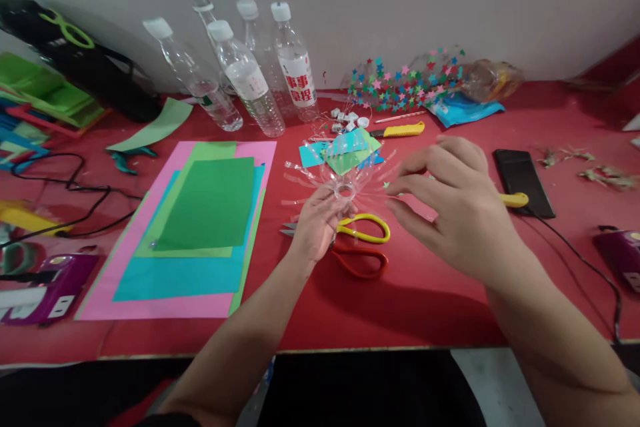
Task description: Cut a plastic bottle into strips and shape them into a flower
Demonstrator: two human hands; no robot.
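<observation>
My left hand (320, 220) is closed round a clear plastic bottle top (345, 192) cut into many thin strips that fan outward. Its ring-shaped mouth faces up. To the right, my right hand (445, 200) hovers by the strip ends, thumb and fingers curved but apart, with nothing visible between them. Scissors with yellow and red handles (363, 263) lie beneath, their blades partly hidden by my left hand. Just beyond the strips are blue and green paper pieces (350, 147) and a yellow-handled cutter (405, 129).
Stacked coloured paper (210, 207) covers the left side. Several plastic bottles (297, 67) stand against the wall, beside star-shaped confetti (400, 87). A black phone (525, 180) with a cable lies right, near a yellow handle (515, 200) partly behind my hand. A purple device (55, 287) sits left.
</observation>
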